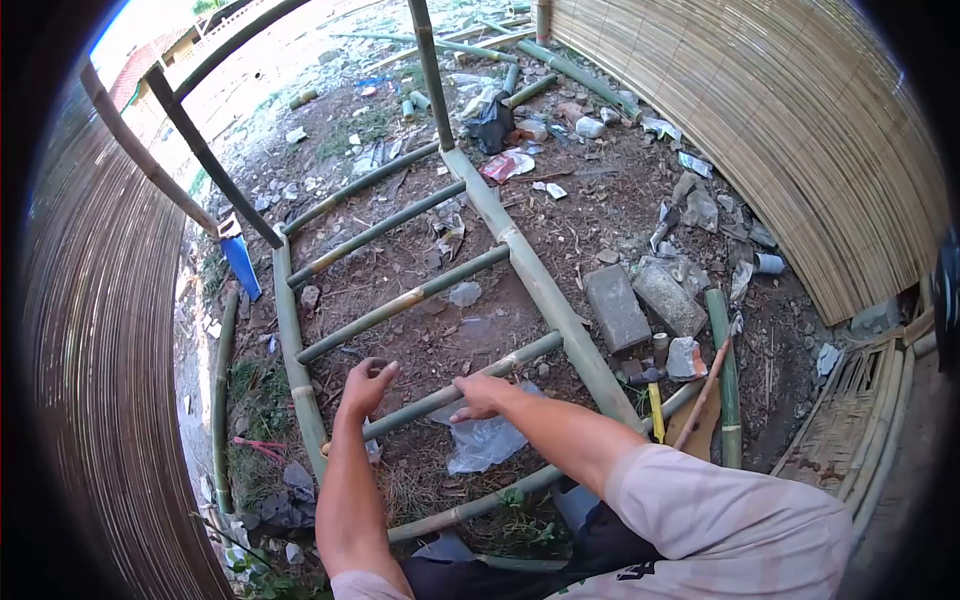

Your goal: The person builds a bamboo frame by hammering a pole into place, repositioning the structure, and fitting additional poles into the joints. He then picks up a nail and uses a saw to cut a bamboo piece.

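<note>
Left hand (366,387) and right hand (482,395), fingers curled, rest on a round green bamboo rung (440,397).

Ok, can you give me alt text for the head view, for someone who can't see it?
Both bare hands rest on one green bamboo crossbar of a ladder-like bamboo frame lying on littered dirt: left hand and right hand side by side. Grey concrete bricks lie to the right, and woven bamboo screens stand on both sides.
</note>
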`<control>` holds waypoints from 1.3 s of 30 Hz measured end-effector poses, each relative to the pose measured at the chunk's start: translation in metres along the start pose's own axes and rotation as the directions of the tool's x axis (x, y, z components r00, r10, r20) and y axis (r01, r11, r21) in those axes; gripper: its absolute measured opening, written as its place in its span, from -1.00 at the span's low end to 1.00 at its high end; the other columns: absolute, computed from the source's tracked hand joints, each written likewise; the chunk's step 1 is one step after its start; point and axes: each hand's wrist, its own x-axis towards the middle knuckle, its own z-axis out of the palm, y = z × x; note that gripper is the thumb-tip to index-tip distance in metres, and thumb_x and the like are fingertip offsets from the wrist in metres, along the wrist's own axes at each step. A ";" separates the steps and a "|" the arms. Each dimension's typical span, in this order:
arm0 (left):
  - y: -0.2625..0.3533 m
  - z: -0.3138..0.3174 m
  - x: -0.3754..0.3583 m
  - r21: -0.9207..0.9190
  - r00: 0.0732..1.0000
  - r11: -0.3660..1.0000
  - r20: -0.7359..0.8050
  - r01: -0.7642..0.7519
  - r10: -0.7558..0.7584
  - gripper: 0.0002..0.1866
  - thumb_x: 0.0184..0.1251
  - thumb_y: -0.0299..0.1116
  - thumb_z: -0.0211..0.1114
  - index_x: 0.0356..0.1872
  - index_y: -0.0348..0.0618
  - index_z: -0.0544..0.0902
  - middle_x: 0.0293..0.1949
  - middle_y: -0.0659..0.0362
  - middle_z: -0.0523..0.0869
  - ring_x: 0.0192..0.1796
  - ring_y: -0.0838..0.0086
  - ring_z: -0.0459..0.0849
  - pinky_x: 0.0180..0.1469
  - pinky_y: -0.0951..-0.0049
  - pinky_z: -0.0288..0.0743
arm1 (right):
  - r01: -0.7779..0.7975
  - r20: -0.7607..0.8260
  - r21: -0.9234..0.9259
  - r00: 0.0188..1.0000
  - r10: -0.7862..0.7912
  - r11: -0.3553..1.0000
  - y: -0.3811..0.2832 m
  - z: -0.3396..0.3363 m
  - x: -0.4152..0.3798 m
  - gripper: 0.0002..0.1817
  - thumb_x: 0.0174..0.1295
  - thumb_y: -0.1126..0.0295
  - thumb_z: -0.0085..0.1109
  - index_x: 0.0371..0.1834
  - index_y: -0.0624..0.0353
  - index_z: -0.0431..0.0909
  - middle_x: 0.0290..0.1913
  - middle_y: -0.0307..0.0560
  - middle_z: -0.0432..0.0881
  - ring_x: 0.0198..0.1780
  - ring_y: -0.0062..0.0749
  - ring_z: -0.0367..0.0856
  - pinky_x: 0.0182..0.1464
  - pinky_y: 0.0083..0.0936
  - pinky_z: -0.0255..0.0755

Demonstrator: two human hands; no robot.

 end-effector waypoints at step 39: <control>0.563 -0.078 0.048 -0.135 0.765 0.955 -0.575 0.263 -0.291 -0.33 0.27 0.16 0.31 0.04 -0.35 0.61 0.02 -0.22 0.58 0.14 0.04 0.54 0.16 0.22 0.44 | -0.417 0.007 0.867 0.557 0.830 0.272 0.110 -0.550 -0.412 -0.13 0.29 0.06 0.30 0.52 0.13 0.02 -0.36 -0.03 0.66 -0.49 -0.40 0.68 -0.50 -0.53 0.51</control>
